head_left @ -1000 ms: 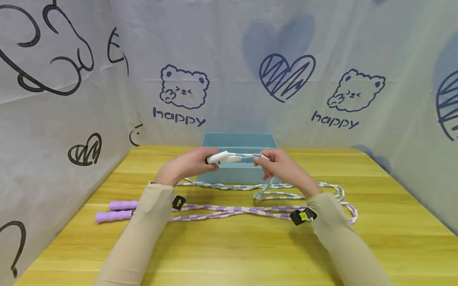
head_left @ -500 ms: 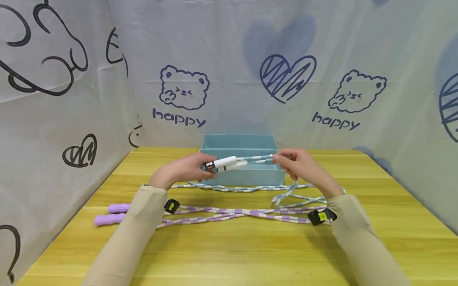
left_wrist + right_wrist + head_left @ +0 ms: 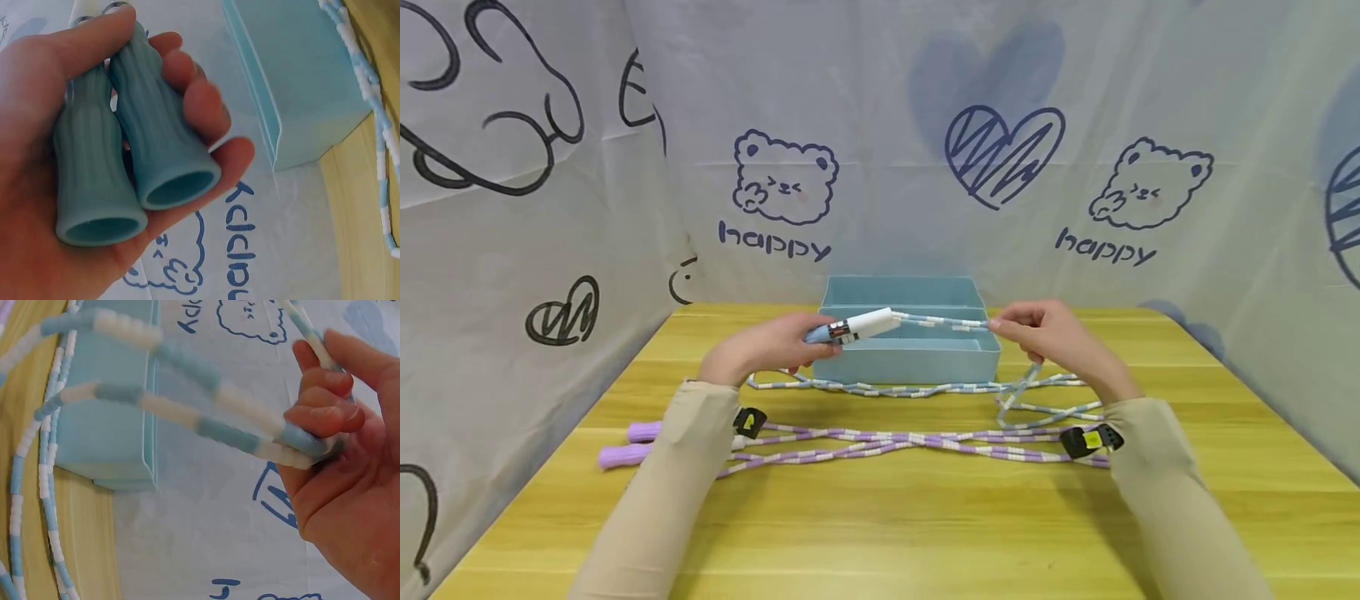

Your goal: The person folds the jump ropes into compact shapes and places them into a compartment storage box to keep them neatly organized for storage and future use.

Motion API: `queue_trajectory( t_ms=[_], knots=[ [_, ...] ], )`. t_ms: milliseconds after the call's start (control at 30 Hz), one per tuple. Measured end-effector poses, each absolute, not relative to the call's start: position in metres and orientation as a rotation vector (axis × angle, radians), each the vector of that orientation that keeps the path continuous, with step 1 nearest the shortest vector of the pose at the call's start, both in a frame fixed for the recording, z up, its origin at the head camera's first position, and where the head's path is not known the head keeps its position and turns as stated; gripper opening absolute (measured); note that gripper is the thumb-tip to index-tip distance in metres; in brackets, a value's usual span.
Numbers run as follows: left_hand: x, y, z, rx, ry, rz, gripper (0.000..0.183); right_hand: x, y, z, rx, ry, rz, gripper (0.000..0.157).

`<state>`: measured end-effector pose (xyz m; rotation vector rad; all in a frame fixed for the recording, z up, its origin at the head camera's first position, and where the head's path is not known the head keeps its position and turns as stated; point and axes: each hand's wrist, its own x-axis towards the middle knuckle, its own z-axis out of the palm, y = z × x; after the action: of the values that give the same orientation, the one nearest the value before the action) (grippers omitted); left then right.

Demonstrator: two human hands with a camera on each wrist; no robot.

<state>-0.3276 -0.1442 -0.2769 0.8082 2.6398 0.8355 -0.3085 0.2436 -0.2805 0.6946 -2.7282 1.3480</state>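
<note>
My left hand [image 3: 771, 343] grips both light-blue handles [image 3: 164, 119] of a blue-and-white beaded jump rope [image 3: 936, 320]. The handles' flared ends face the left wrist camera, and their white sleeves point right. With thumb and fingers, my right hand [image 3: 1056, 337] pinches the rope's strands a short way beyond the handles. Between the hands the strands run nearly level, in front of a blue bin [image 3: 910, 367]. Below the right hand more rope hangs in a loop down to the table, and in the right wrist view beaded strands [image 3: 225, 434] come out under the curled fingers.
A purple-and-white jump rope [image 3: 917, 439] lies stretched across the wooden table [image 3: 880, 525], its purple handles [image 3: 625, 456] at the left, partly behind the left sleeve. The bin has a divider and stands near the printed curtain [image 3: 887, 208] at the back.
My right hand has slid right with the strands, widening the gap between the hands. My left hand has shifted slightly left, and the handles have turned to show their blue part.
</note>
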Motion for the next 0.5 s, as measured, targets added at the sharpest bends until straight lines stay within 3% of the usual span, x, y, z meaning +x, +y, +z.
queue_trajectory(
  t_ms=[500],
  knots=[
    [-0.338,-0.172,-0.269,0.707,2.825,0.935,0.022,-0.315,0.259,-0.277,0.53,-2.774,1.212,0.039]
  ],
)
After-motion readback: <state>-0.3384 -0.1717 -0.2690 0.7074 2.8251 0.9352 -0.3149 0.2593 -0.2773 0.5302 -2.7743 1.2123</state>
